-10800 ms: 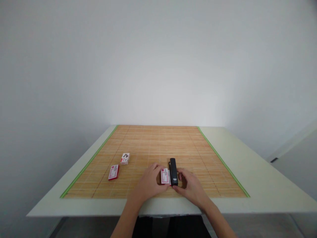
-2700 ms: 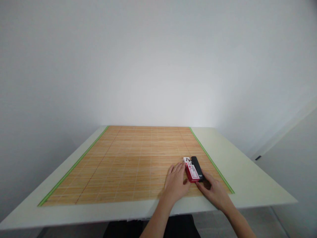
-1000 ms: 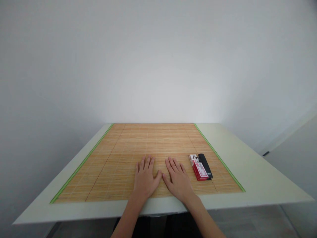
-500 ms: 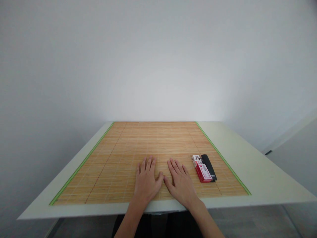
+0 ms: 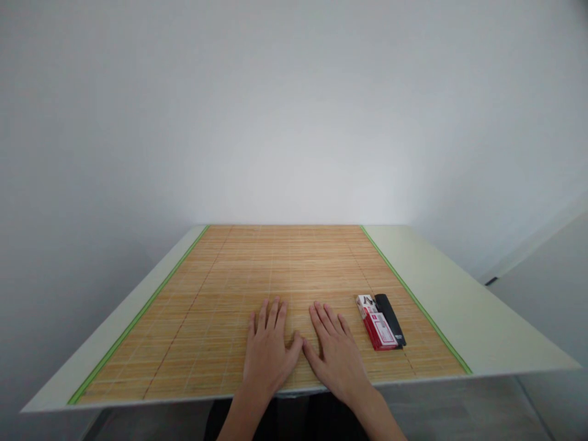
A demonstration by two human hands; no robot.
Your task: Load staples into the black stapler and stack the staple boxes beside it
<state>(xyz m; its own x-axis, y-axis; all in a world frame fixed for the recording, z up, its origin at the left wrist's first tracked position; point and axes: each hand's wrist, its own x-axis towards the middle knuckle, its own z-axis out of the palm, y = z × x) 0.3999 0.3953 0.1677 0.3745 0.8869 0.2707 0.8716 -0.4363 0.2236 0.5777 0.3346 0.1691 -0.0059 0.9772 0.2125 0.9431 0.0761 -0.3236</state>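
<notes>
Two bare hands, the left hand (image 5: 267, 355) and the right hand (image 5: 337, 360), lie palm-down on the mat (image 5: 285, 263), gripping nothing, apparently resting. Near right, red-and-white boxes (image 5: 383, 331) cluster beside the black stapler (image 5: 391, 321), probably for compactness.

A pale table (image 5: 450, 300) with a smooth top carries a slatted straw-coloured mat (image 5: 275, 263) edged in green along its left and right sides, leaving a wider bare strip of table on the right than on the left. On the mat's right part lie a black stapler (image 5: 391, 321) and, alongside it, red and white boxes (image 5: 383, 331), apparently stacked, though the count is hard to tell at this size. The left hand (image 5: 267, 355) and right hand (image 5: 336, 350) rest palm down near the mat's front edge.
</notes>
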